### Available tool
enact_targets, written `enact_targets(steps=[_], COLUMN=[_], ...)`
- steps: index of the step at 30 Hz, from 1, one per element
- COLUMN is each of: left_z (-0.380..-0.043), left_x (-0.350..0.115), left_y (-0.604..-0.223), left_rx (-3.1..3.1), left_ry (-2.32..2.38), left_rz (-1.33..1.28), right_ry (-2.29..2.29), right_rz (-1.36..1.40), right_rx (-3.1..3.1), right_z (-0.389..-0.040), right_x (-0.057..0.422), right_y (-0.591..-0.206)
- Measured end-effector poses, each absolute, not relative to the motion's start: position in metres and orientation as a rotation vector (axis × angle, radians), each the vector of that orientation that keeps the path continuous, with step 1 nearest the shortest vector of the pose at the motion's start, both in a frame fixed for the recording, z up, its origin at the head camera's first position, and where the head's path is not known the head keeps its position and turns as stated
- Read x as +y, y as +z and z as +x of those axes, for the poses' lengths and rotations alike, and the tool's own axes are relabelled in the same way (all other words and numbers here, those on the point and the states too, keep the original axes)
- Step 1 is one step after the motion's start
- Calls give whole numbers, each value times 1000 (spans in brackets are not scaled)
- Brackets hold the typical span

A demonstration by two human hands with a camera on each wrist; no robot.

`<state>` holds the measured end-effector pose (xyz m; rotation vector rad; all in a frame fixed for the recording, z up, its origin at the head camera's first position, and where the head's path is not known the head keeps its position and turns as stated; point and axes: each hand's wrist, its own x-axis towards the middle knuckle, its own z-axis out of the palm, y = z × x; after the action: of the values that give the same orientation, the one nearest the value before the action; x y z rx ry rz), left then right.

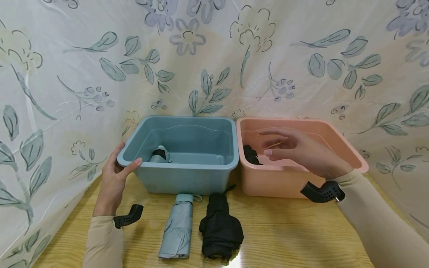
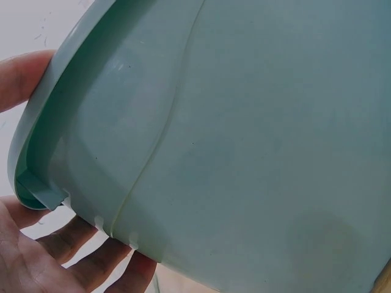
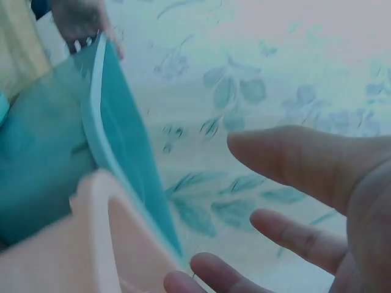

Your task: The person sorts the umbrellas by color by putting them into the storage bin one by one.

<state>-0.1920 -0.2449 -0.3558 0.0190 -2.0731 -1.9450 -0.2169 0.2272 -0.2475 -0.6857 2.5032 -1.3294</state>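
Head and wrist views share the blue bin [image 1: 184, 179].

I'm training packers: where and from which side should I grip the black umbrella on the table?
Probably round the narrow neck of the black umbrella, from above: it lies on its side, folds bulging wider toward the near end, the blue bin crowding its far end.

Blue bin [image 1: 187, 180]: smooth plastic, softly glossy. Pink bin [image 1: 275, 182]: smooth plastic of similar finish. Near grey umbrella [image 1: 177, 230]: thin, creased cloth, mostly matt. Near black umbrella [image 1: 221, 229]: matt cloth in rough, gathered folds. Counter [image 1: 285, 230]: wood-grained, glossy at the near side. Backdrop [image 1: 201, 70]: wrinkled sheeting, slight sheen; cloth or plastic uncertain. Sleeves [image 1: 378, 216]: matt cloth.
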Motion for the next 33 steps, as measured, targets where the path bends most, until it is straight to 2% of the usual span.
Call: enact_targets(steps=[8,16,33], left_z=[-193,-192,-192], left_x=[-245,-246,-245], left_y=[-357,-357,-358], left_rx=[-2066,-2063,-2071], left_ry=[-1951,-1952,-1942], left_rz=[19,24,30], right_ry=[-1489,-1602,-1553], right_rz=[-760,-756,-654], right_rx=[2464,2331,2247], right_z=[-176,-150,-157], right_x=[220,209,167], right_y=[-256,-279,-369])
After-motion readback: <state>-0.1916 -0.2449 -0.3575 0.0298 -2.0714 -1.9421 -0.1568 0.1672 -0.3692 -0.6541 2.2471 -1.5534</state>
